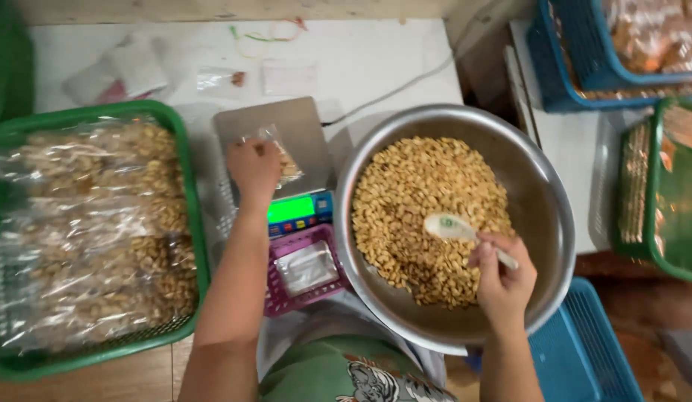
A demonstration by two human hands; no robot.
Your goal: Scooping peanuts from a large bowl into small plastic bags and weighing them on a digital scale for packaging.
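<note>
Far left, green basket (183, 223) stacked with crinkly filled packs. My left hand (253, 167) pinches a small clear bag (283, 160) on the scale (275, 134); it looks thin, slippery and floppy, so I'd say hold it by the top edge. On the right, my right hand (502, 279) is wrapped around a smooth white spoon (454, 227) over loose nuts (420, 216) in the steel bowl (543, 201).

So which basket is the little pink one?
The small pink basket sits just below the scale, between the person's arms, holding clear empty bags. The other baskets are much bigger, and green or blue.
</note>
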